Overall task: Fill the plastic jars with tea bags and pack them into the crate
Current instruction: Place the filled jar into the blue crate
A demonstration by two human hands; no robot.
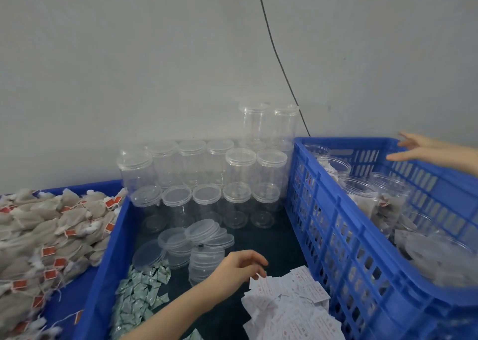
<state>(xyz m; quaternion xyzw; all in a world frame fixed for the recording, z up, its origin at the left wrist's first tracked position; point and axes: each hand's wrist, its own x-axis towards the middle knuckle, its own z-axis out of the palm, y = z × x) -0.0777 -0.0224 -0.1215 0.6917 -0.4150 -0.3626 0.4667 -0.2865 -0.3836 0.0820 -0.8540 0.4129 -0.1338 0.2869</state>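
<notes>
Against the bare grey wall, your left hand (236, 267) pinches a flimsy paper slip (258, 284) while your right hand (424, 151) hovers loose-fingered over the crate (336, 226); grip those light, slippery jars (240, 169) around the body.

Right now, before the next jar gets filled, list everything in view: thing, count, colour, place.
tea bags: a large heap, beige with red tags, in the blue tray at left.
empty plastic jars: well over a dozen, clear, lidded, stacked against the wall.
loose lids: several stacks, clear, in front of the jars.
small sachets: a pile, pale green-white, beside the tray.
paper slips: a pile, white with red print, front centre.
crate: one, blue, slatted, at right.
filled jars: several, clear, holding tea bags, inside the crate.
cable: one, black, down the wall.
left hand: fingers curled, pinching a paper slip.
right hand: fingers straight, above the crate's far rim.
</notes>
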